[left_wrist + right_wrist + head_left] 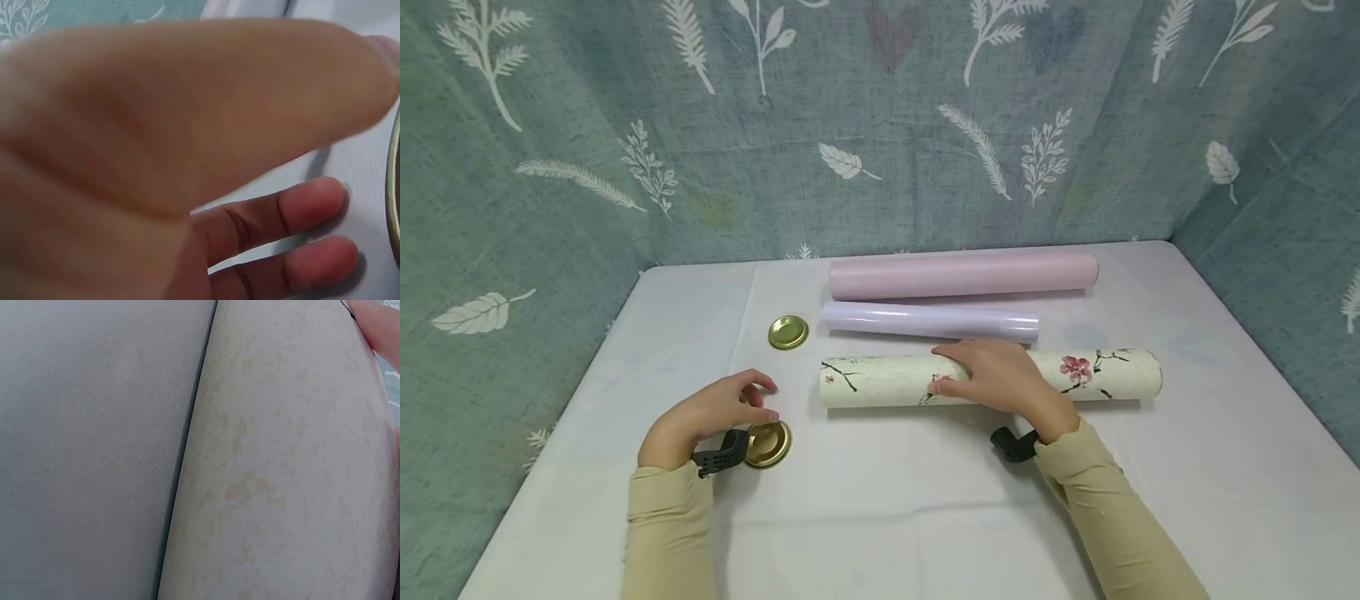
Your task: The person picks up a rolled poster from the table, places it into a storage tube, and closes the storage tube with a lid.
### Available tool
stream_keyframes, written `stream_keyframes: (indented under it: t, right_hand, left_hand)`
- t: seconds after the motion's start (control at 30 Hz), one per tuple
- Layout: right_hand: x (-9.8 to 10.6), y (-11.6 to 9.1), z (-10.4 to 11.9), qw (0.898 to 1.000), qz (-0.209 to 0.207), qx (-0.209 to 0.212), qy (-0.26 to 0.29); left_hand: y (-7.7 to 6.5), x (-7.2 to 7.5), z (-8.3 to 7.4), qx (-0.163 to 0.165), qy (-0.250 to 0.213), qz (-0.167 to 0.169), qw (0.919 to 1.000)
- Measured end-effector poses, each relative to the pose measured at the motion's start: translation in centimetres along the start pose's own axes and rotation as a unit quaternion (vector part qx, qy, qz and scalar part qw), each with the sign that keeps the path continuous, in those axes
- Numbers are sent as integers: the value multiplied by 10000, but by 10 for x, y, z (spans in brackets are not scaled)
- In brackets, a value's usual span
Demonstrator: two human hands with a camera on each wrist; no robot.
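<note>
A cream roll of patterned paper (872, 383), printed with red blossoms and dark branches, lies crosswise on the table. My right hand (1000, 375) grips it near the middle from above, thumb on the near side and fingers over the far side. In the right wrist view the paper roll (281, 456) fills most of the picture. On the left, my left hand (718, 408) hovers with loosely bent fingers and nothing in them. Its thumb tip overlaps the far rim of a gold jar lid (767, 448). That lid (395, 194) shows only as a rim in the left wrist view.
A second gold lid (787, 332) lies farther back on the left. Behind the patterned roll are a shiny lavender roll (925, 320) and a thicker pink roll (962, 275). A white cloth covers the table (865, 517), and leaf-print curtains (850, 125) surround it.
</note>
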State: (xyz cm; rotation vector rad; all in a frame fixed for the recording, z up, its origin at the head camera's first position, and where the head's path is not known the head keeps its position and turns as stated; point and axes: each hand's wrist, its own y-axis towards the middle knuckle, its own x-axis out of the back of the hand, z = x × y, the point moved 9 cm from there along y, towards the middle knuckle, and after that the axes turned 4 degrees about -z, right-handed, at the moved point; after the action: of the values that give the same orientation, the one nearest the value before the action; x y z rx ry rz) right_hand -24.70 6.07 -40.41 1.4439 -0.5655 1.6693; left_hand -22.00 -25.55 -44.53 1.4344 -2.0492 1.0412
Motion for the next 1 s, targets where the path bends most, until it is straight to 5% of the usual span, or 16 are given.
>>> stream_keyframes:
  t: [0.43, 0.73, 1.0]
  right_hand:
    - [1, 0, 1, 10000, -45, 40, 15]
    - [0, 0, 0, 10000, -30, 25, -66]
    - [0, 0, 0, 10000, -15, 42, -51]
  left_hand:
    - [4, -4, -2, -2, 142, 4, 9999]
    - [6, 0, -4, 118, -9, -262, 9996]
    - [9, 6, -6, 94, 319, -635, 9974]
